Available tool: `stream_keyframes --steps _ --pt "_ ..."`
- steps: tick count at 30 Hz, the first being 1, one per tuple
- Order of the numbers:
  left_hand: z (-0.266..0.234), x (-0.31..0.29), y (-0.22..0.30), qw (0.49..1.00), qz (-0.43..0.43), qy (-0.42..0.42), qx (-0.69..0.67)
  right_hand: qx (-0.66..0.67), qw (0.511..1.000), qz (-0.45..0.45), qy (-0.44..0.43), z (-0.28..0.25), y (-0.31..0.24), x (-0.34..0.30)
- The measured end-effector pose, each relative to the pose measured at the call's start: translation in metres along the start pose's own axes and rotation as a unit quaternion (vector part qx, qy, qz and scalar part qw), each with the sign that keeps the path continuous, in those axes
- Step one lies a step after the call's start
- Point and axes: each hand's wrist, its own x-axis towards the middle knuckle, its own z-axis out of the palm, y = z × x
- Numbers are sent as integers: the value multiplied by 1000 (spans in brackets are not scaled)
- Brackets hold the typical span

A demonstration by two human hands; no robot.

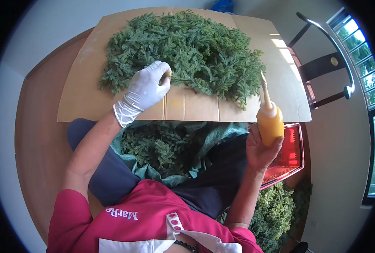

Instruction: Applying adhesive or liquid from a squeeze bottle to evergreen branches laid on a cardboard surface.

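Note:
A thick mass of green fir-like foliage (183, 50) lies on a sheet of brown cardboard (82, 92) in front of me. My left hand (147, 87), in a white glove, is at the foliage's near left edge. Its fingers are curled together in a pinch, and whatever they may hold is hidden. Bare, my right hand (261, 152) is wrapped round a yellow squeeze bottle (270, 127) at the near right edge of the cardboard. The bottle is upright, its long pale nozzle (265, 89) pointing up beside the foliage's right end.
Between my legs, more green sprigs (160, 145) sit in a green woven sack (212, 130). A red plastic basket (295, 147) stands at the right, with a heap of lighter greenery (274, 206) nearer me. Beyond the cardboard's right side are a dark chair (322, 66) and a barred window (362, 55).

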Motion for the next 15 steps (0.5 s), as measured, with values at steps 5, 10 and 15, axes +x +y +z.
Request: stream_keyframes --steps 5,10,15 --pt "23 -84 -44 991 -58 -97 68 3 1000 24 12 -2 20 10" --pt "-1 -94 -52 997 -38 -54 -41 -107 992 19 58 2 31 8" --pt "-9 -100 -57 994 24 -92 -50 -167 982 11 81 -10 36 14"
